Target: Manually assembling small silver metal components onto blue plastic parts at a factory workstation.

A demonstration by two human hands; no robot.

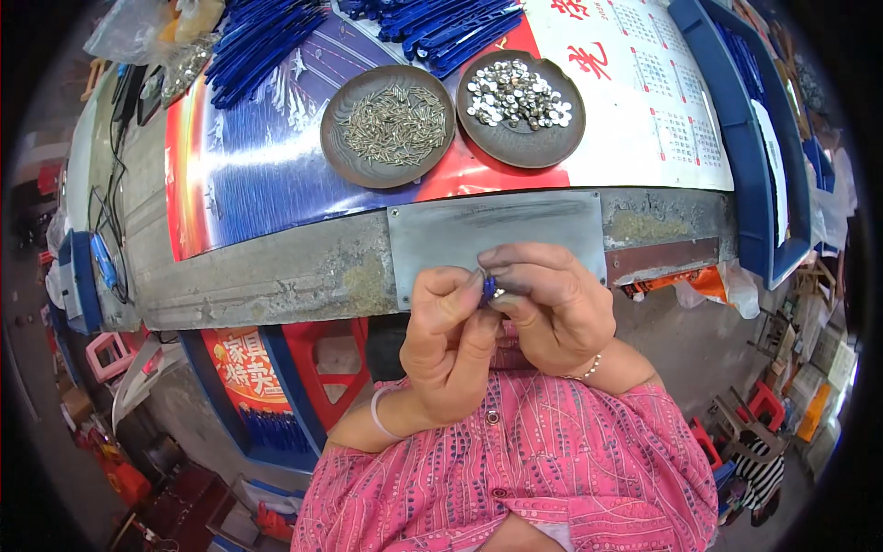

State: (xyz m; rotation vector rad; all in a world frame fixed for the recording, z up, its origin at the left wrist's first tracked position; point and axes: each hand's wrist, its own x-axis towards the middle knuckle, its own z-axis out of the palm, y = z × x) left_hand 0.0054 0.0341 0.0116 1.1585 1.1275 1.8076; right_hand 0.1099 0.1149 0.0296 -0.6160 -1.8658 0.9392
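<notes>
- A small blue part (488, 286) is being pinched between the fingertips of the left hand (448, 345) and the right hand (552, 308), just above the chest and in front of the bench edge
- A bit of bright metal, possibly a rivet or cap, is being pressed against the blue part; it is too small for its kind to be told
- Both hands are being kept closed tight around the part, thumbs and forefingers meeting over it
- A grey metal plate (497, 230) is being shown just behind the hands, fixed to the bench edge
- Thin metal pins are being held in the left brown dish (387, 126), and round silvery caps in the right brown dish (521, 108); both dishes are being kept well apart from the hands
- Long blue plastic strips (258, 41) are being stored in heaps at the far side of the bench
</notes>
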